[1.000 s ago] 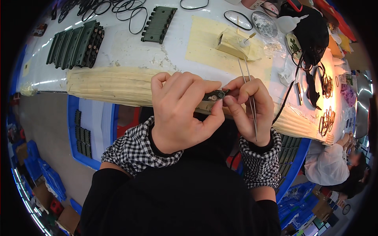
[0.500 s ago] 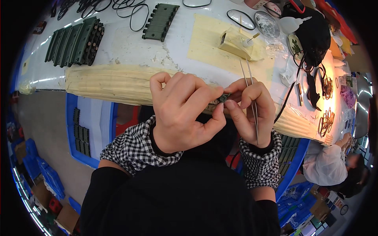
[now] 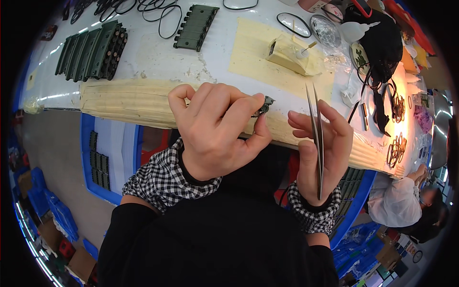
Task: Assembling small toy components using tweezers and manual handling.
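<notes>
My left hand point(image 3: 213, 131) pinches a small dark green part point(image 3: 266, 105) between thumb and fingertips, just over the table's front edge. Most of that part is hidden by the fingers. To its right, my right hand point(image 3: 337, 148) holds a pair of metal tweezers point(image 3: 320, 165) loosely against the palm with the thumb. The tweezers' tips point away from me and stand slightly apart, with nothing visible between them. The right fingers are spread and do not touch the green part.
Dark green ribbed pieces point(image 3: 91, 52) stand at the far left, and another green piece point(image 3: 196, 27) lies behind my left hand. A wrapped block point(image 3: 291, 56) holds a small pot with a stick. Black cords point(image 3: 396, 103) lie at right, near another person point(image 3: 397, 201). Blue trays point(image 3: 87, 158) sit below the table.
My right hand has let go of the green part and moved right and slightly down, its fingers opening out around the tweezers. My left hand has shifted slightly left and up with the part.
</notes>
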`<action>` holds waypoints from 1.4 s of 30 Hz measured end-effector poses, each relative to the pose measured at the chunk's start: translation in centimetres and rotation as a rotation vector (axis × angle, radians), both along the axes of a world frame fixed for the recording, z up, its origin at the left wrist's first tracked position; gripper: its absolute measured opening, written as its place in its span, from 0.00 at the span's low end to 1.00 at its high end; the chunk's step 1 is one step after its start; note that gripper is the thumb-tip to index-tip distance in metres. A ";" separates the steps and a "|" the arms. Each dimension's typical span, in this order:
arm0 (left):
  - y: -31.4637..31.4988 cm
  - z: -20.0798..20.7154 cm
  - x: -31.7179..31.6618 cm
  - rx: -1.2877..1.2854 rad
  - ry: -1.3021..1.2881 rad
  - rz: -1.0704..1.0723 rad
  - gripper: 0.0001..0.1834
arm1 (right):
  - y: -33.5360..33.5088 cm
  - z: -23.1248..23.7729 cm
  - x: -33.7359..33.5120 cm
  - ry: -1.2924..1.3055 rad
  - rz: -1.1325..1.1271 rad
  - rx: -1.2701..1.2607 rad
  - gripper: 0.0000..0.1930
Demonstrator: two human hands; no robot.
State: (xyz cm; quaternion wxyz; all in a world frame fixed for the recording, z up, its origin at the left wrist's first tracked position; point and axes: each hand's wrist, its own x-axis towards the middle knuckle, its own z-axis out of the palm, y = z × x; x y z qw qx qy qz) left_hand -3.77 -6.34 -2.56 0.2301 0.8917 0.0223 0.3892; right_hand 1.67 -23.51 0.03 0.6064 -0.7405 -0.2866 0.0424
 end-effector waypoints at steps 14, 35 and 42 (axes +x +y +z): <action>-0.5 0.0 0.2 0.018 -0.027 0.002 0.14 | 0.4 0.2 -0.1 -0.423 0.007 -0.146 0.11; -0.5 -1.0 0.1 -0.006 0.002 0.007 0.14 | 1.4 -1.5 0.2 -0.691 0.014 -0.237 0.10; -0.8 -0.7 0.5 -0.014 -0.011 0.000 0.13 | 0.9 -1.5 0.8 -0.338 0.003 -0.018 0.07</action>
